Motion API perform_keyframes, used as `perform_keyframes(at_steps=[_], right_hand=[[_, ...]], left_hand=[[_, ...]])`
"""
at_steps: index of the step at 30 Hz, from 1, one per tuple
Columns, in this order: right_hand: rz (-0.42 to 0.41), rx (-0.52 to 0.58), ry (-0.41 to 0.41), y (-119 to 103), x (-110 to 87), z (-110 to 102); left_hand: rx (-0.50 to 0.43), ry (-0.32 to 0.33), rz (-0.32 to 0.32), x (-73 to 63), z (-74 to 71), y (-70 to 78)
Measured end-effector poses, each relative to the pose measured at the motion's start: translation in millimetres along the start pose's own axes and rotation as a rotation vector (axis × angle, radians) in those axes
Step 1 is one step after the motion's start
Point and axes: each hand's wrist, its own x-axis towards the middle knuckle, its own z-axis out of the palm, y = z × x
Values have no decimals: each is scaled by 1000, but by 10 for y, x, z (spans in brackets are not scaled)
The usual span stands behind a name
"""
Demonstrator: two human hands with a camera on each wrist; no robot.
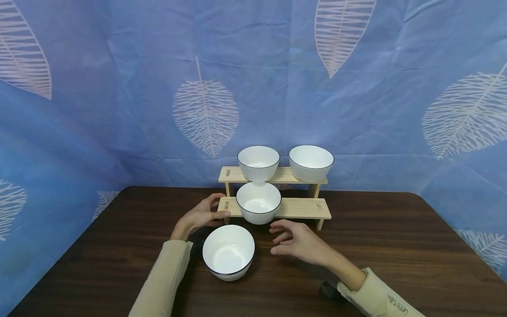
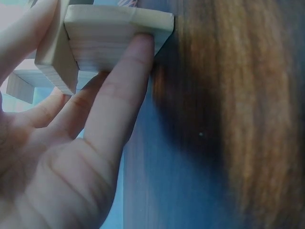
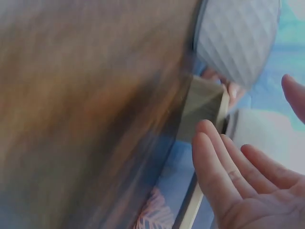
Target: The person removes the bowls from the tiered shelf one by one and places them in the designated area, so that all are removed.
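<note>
the left hand [image 1: 200, 215] grips the left end of the wooden stand [image 1: 303, 208] at its lower tier; the right hand [image 1: 299, 242] holds nothing, thumb and fingertips apart, just in front of that tier. between them the front bowl [image 1: 228, 252] sits upright on the dark table [image 1: 376, 229]. the lower-tier bowl [image 1: 259, 202] stands left of the middle, with the upper left bowl [image 1: 259, 160] and upper right bowl [image 1: 310, 162] above. any adjusting is best slow and level — a one-ended tug could swing the loaded stand — with both wrists clear of the front bowl's rim.
</note>
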Motion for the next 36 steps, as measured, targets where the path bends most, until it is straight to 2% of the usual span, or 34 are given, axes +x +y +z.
perform_keyframes(at_steps=[9, 19, 27, 36], right_hand=[[29, 6, 184, -23, -7, -230], [44, -30, 340, 4, 85, -274], [76, 13, 357, 52, 157, -264], [44, 135, 325, 112, 283, -243]], left_hand=[[-6, -5, 0, 8, 2, -1], [-9, -10, 2, 5, -6, -7], [-10, -1, -2, 12, 4, -20], [-5, 6, -10, 8, 1, -22]])
